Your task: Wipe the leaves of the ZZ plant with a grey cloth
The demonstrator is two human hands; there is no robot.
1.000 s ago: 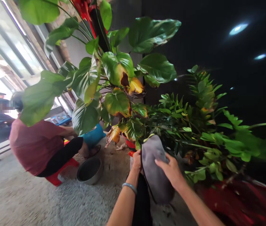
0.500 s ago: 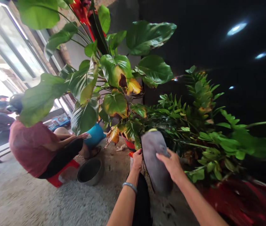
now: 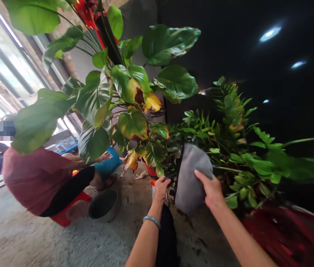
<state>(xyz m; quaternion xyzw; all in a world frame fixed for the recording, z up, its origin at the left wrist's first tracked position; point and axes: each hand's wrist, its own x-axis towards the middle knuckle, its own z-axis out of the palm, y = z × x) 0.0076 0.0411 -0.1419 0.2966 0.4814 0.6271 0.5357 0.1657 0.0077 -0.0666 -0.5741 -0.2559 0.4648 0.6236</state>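
My right hand (image 3: 211,187) grips a grey, soft-looking flat piece (image 3: 192,178) with a rounded end and a dark left edge. The thumb lies on its near face and the other fingers are behind it. I cannot make out its exact kind. Just left of it, my left hand (image 3: 162,187), a bangle on its wrist, has its fingers curled closed; what they hold is hidden. Close above that hand hang the lower leaves of a big leafy plant (image 3: 133,122), several yellow and brown. A red pot (image 3: 149,168) shows behind them.
A person in a red shirt (image 3: 34,178) sits at the left on a red stool (image 3: 68,209), one hand on a blue object (image 3: 108,161). A grey basin (image 3: 104,205) stands on the concrete floor. Bushy plants (image 3: 246,163) and something dark red (image 3: 282,237) lie to the right.
The grey piece has turned and swung up and slightly right in my right hand, and now looks shorter. My left hand stays closed at nearly the same place. The view has shifted slightly.
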